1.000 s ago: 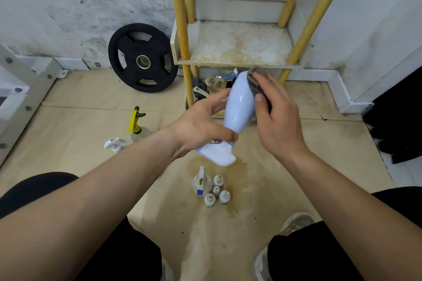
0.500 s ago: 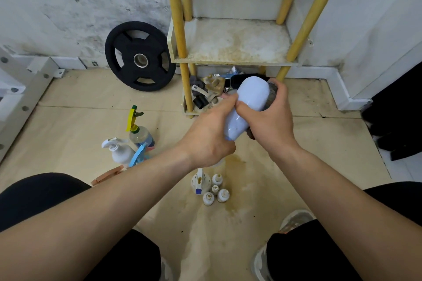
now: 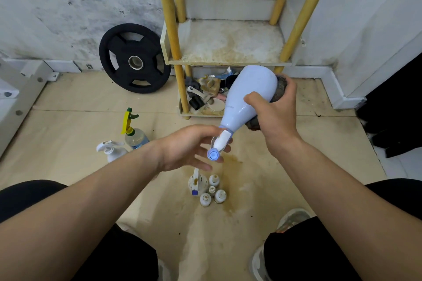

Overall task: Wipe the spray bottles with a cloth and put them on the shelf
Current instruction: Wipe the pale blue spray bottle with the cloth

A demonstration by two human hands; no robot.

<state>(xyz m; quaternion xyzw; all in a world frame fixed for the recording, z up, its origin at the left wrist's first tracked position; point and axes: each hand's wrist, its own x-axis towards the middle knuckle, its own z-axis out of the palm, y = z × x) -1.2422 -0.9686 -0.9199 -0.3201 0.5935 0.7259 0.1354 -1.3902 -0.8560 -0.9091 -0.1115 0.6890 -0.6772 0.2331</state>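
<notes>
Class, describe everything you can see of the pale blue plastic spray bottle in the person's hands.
The pale blue, smooth plastic, bulb-shaped spray bottle hangs tilted in the air, wide base up, white spray head down. The right hand grips its body with a dark cloth pressed behind it; relaxed fingers of the left hand touch the head.

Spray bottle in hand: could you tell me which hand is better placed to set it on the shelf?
Right, probably: the right hand grips the spray bottle with the cloth, near the shelf; the left hand lies open at the nozzle.
</notes>
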